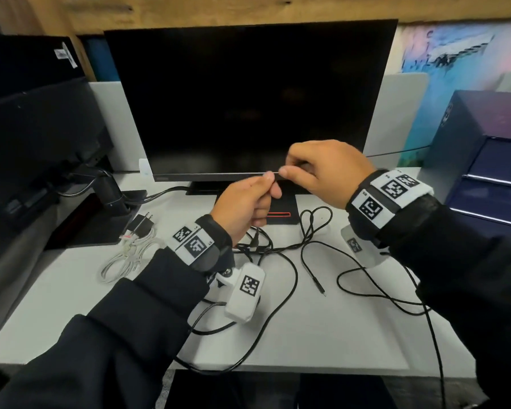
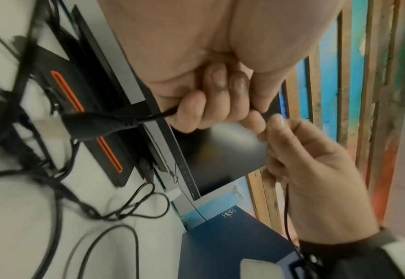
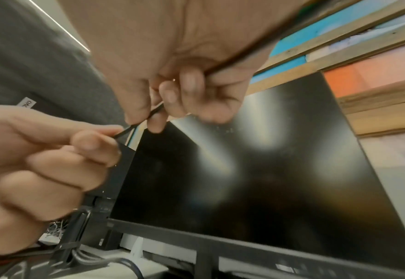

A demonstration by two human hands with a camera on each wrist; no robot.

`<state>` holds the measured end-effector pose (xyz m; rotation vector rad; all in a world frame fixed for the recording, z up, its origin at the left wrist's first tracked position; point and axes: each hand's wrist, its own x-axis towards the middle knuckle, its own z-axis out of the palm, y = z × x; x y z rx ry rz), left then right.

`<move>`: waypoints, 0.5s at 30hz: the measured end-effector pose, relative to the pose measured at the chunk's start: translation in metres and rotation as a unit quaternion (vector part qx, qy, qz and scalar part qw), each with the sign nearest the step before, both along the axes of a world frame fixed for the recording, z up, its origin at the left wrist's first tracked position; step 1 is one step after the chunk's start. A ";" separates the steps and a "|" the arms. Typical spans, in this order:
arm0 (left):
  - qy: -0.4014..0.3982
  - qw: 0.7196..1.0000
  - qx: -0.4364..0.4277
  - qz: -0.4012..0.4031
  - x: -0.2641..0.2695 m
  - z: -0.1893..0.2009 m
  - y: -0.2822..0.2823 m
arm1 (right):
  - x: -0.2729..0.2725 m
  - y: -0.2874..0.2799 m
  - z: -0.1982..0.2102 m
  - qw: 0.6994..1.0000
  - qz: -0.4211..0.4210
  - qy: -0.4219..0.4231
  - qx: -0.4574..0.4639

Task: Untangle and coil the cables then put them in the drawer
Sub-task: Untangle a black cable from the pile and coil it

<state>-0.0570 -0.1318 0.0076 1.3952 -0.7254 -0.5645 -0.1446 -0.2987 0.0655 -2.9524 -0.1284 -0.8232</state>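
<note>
Dark sleeves [image 1: 124,329] frame the near edge as both hands lift a thin black cable [image 1: 289,267] above the white desk [image 1: 322,335]. Its taut stretch runs left to right between them; the slack sprawls in loops below. Left hand [image 1: 245,206] pinches it, right hand [image 1: 325,172] pinches alongside, fingertips nearly touching. Behind stands a dark monitor [image 1: 248,98]; a white coiled cable [image 1: 124,261] lies far left.

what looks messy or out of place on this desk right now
The black cable sprawls in crossing loops over the white desk and hangs off its front edge. The left hand and right hand pinch one stretch of it. The white cable lies loosely bundled beside it.
</note>
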 end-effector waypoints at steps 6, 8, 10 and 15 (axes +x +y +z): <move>0.217 0.969 -0.057 -0.104 -0.017 -0.023 0.017 | -0.011 0.000 -0.056 0.991 -0.023 -0.028 0.128; 0.258 0.953 -0.117 -0.109 -0.020 -0.025 0.022 | -0.010 0.009 -0.084 0.982 -0.030 0.006 0.189; 0.282 0.939 -0.171 -0.098 -0.019 -0.025 0.026 | -0.011 0.022 -0.107 0.972 -0.033 0.060 0.224; 0.308 0.917 -0.250 -0.049 -0.015 -0.025 0.037 | -0.022 0.058 -0.117 0.962 -0.007 0.211 0.172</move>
